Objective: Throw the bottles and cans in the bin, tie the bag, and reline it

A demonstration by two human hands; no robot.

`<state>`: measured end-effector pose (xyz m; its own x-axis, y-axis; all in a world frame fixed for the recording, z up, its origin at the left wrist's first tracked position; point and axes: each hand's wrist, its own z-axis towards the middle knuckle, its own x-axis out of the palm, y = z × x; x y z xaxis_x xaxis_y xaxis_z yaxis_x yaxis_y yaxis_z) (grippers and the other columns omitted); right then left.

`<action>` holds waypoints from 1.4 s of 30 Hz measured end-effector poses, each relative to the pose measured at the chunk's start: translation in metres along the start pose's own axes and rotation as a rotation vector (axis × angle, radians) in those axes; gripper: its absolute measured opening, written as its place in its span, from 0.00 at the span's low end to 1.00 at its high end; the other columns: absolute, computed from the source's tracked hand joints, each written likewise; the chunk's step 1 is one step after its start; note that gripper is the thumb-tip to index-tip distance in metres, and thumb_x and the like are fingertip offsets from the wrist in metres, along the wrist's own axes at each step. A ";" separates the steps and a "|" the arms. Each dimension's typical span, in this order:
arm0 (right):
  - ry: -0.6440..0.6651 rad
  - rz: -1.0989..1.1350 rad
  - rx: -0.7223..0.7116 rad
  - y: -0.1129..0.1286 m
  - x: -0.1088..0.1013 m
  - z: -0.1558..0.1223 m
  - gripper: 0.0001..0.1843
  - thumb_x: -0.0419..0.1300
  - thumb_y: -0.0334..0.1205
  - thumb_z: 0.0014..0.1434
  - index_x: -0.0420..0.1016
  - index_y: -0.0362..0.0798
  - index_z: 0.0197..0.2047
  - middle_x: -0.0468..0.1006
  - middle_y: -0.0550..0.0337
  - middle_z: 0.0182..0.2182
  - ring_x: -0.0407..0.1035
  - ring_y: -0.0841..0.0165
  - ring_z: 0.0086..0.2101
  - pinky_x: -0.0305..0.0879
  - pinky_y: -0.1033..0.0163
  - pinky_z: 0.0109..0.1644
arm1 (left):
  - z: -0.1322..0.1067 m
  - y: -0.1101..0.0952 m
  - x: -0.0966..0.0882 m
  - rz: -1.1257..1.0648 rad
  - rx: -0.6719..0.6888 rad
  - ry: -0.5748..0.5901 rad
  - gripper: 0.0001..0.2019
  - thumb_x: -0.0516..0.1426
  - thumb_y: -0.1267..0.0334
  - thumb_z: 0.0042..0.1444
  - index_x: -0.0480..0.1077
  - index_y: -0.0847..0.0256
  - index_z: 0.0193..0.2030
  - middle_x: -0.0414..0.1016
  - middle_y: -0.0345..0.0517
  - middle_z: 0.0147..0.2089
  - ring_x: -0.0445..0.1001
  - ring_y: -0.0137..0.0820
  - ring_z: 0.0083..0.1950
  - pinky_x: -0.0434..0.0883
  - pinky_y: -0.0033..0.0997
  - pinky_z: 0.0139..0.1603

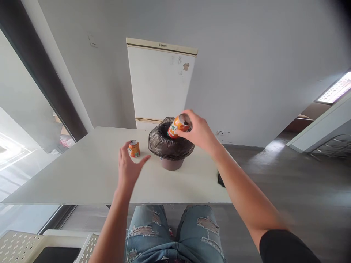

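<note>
An orange drink can (177, 126) is gripped in my right hand (199, 131), tilted over the mouth of a small trash bin (172, 164). A black plastic bag (164, 146) lines the bin and folds down over its rim. Part of the can dips below the bag's opening. To the left, a second orange drink can (134, 149) stands upright on the white table (90, 168), its top tab opening visible. My left hand (128, 164) is just in front of that can, thumb and fingers spread apart; whether the fingertips touch it I cannot tell.
Behind the table stands a white refrigerator (160, 80) against the grey wall. A small black item (221, 180) lies near the table's right edge. At the lower left is a cream plastic basket (22, 244). A metal rack (333, 146) stands at the far right.
</note>
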<state>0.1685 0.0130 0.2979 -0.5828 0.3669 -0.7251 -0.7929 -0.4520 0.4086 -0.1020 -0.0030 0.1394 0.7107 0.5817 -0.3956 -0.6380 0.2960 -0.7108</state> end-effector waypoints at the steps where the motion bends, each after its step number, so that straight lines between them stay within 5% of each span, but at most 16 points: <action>1: 0.073 -0.037 0.045 -0.007 0.007 0.007 0.32 0.72 0.47 0.55 0.71 0.55 0.61 0.81 0.55 0.49 0.74 0.56 0.48 0.69 0.57 0.45 | 0.011 0.023 0.003 0.037 -0.101 0.001 0.46 0.72 0.49 0.51 0.58 0.55 0.72 0.65 0.61 0.71 0.64 0.53 0.73 0.65 0.58 0.72; 3: 0.220 -0.132 0.113 -0.018 0.022 0.019 0.31 0.74 0.51 0.52 0.75 0.55 0.57 0.83 0.55 0.48 0.74 0.55 0.49 0.67 0.59 0.44 | 0.029 0.065 0.008 0.112 -0.233 0.052 0.46 0.71 0.50 0.51 0.57 0.56 0.73 0.61 0.62 0.73 0.60 0.55 0.76 0.63 0.58 0.73; 6: 0.364 -0.299 0.156 -0.027 0.041 0.034 0.27 0.74 0.56 0.52 0.80 0.51 0.51 0.83 0.52 0.48 0.75 0.54 0.49 0.66 0.59 0.43 | 0.042 0.110 0.018 0.168 -0.255 0.160 0.47 0.70 0.53 0.51 0.55 0.57 0.74 0.56 0.63 0.76 0.55 0.55 0.78 0.59 0.57 0.76; 13: 0.666 -0.341 0.234 -0.034 0.060 0.055 0.14 0.72 0.51 0.56 0.84 0.50 0.37 0.85 0.51 0.37 0.78 0.56 0.39 0.67 0.58 0.37 | 0.044 0.136 0.050 0.071 -0.190 0.280 0.52 0.71 0.51 0.50 0.50 0.50 0.76 0.59 0.59 0.76 0.62 0.55 0.76 0.64 0.56 0.72; 19: 0.400 -0.266 0.171 -0.041 0.057 0.041 0.07 0.67 0.44 0.61 0.85 0.52 0.34 0.85 0.55 0.34 0.77 0.59 0.38 0.66 0.58 0.42 | 0.051 0.137 0.068 -0.022 -0.318 0.195 0.46 0.72 0.57 0.49 0.54 0.54 0.70 0.70 0.62 0.69 0.72 0.55 0.68 0.71 0.55 0.62; 25: 0.025 -0.039 0.058 -0.018 0.024 -0.007 0.08 0.61 0.39 0.66 0.82 0.52 0.35 0.82 0.60 0.30 0.73 0.66 0.31 0.66 0.60 0.41 | 0.047 0.138 0.072 0.016 -0.307 0.171 0.32 0.69 0.62 0.52 0.61 0.54 0.62 0.76 0.57 0.64 0.79 0.48 0.58 0.73 0.49 0.56; 30: -0.086 0.080 -0.019 0.001 0.002 -0.049 0.10 0.61 0.41 0.67 0.80 0.52 0.34 0.79 0.62 0.27 0.68 0.68 0.27 0.66 0.60 0.39 | 0.042 0.107 0.056 -0.020 -0.241 0.090 0.32 0.69 0.58 0.52 0.64 0.53 0.63 0.78 0.53 0.62 0.80 0.45 0.55 0.75 0.46 0.55; 33: -0.079 0.155 -0.030 0.003 0.004 -0.062 0.09 0.60 0.43 0.69 0.81 0.52 0.38 0.79 0.61 0.29 0.69 0.67 0.29 0.67 0.60 0.39 | 0.033 0.062 0.035 -0.062 -0.114 -0.059 0.34 0.69 0.56 0.53 0.65 0.52 0.65 0.78 0.52 0.62 0.81 0.44 0.55 0.76 0.44 0.54; 36: -0.010 0.250 -0.014 0.006 0.012 -0.069 0.18 0.65 0.49 0.67 0.78 0.56 0.57 0.80 0.57 0.42 0.72 0.65 0.36 0.71 0.58 0.41 | 0.013 0.005 0.010 -0.090 0.106 -0.106 0.36 0.71 0.54 0.53 0.66 0.53 0.68 0.79 0.52 0.59 0.80 0.44 0.55 0.77 0.44 0.53; 39: 0.065 0.326 -0.036 0.018 0.018 -0.076 0.41 0.72 0.56 0.59 0.64 0.63 0.72 0.75 0.52 0.56 0.73 0.61 0.45 0.75 0.55 0.45 | -0.014 -0.047 -0.006 -0.096 0.363 -0.047 0.31 0.69 0.59 0.57 0.69 0.54 0.67 0.78 0.53 0.61 0.78 0.45 0.58 0.77 0.44 0.56; 42: 0.100 0.378 -0.101 0.033 0.014 -0.080 0.35 0.73 0.54 0.59 0.70 0.62 0.67 0.75 0.54 0.55 0.74 0.60 0.48 0.76 0.54 0.48 | -0.034 -0.079 -0.011 -0.102 0.505 0.064 0.29 0.66 0.62 0.61 0.68 0.51 0.68 0.78 0.52 0.61 0.79 0.44 0.59 0.76 0.46 0.58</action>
<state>0.1488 -0.0622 0.2569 -0.8061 0.0807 -0.5862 -0.5014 -0.6192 0.6043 -0.0492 -0.0583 0.1805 0.7836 0.4881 -0.3844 -0.6166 0.6870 -0.3844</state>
